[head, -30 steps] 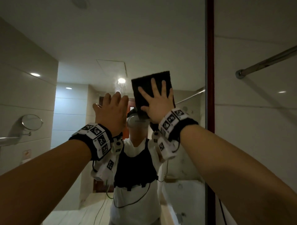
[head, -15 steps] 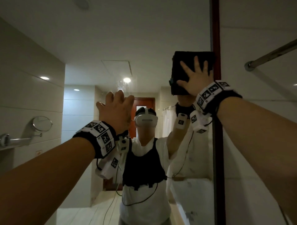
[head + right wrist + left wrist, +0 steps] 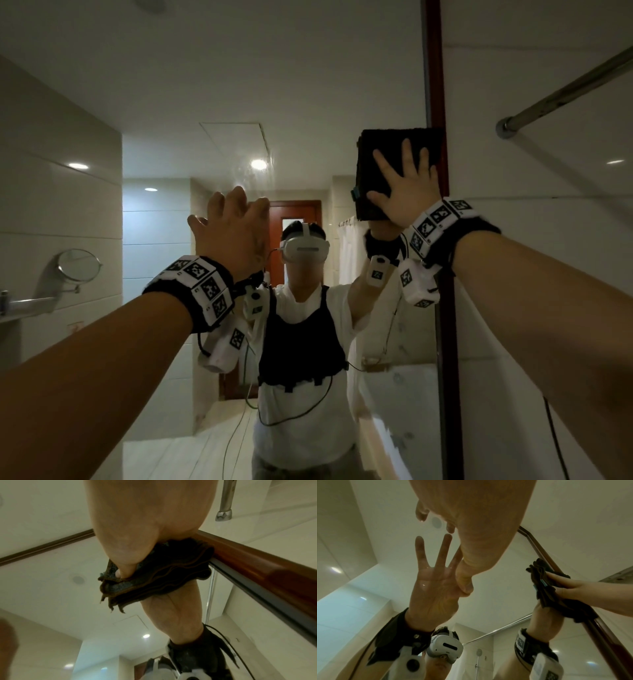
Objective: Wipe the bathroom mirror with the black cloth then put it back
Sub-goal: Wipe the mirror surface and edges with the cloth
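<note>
Nearest the head camera, two bare forearms reach up and forward, each with a marker band at the wrist; the left hand rests on the bathroom mirror with fingers straight and spread, thumb tip and at least one fingertip meeting their own reflections in the left wrist view, holding nothing; it seems to serve only as a brace.

Further up and to the right, the right hand lies flat on the black cloth, fingers fanned wide and extended, palm pressing the folded pad against the glass; the thumb digs into the cloth's lower edge in the right wrist view, though no curl round the cloth is visible.

The cloth sits between palm and mirror, so it lies straight ahead of the fingers; its long axis runs roughly upright, and its right edge touches the dark red frame at the mirror's right border.

That contact is what the coming move turns on, as I judge it: no glass is left to the right, so the stroke must go down the frame or back left toward the braced hand; the right hand is the one on the cloth, the left well apart from it.

Beyond the frame stand the tiled wall and a metal rail; where the cloth goes afterwards is not in view.
</note>
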`<act>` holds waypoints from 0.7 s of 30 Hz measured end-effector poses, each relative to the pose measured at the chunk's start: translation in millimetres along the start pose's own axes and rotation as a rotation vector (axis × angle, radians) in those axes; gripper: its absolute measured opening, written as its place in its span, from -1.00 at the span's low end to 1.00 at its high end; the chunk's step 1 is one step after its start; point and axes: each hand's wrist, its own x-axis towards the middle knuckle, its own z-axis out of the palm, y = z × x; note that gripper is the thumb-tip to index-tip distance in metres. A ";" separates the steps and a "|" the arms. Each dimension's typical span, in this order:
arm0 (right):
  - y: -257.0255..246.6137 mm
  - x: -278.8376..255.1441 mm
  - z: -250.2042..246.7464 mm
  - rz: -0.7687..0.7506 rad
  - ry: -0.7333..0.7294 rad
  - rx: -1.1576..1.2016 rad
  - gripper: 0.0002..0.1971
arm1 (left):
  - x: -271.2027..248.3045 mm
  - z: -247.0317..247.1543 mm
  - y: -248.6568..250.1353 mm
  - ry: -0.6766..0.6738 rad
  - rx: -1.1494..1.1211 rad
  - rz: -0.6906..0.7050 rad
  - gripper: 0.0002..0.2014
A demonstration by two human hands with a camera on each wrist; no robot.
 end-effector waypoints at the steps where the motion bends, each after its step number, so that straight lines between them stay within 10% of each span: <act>1: 0.8 -8.0 3.8 -0.003 -0.007 -0.007 -0.21 | -1.1 -0.1 0.4 0.000 0.003 -0.002 -0.04; 12: 1.0 -102.9 58.1 -0.001 -0.024 -0.116 -0.20 | -40.3 2.6 23.8 -0.020 -0.025 -0.025 -0.48; 21: 0.9 -110.0 44.2 -0.033 0.019 -0.192 -0.35 | -52.1 23.2 20.1 -0.086 -0.032 -0.027 -0.18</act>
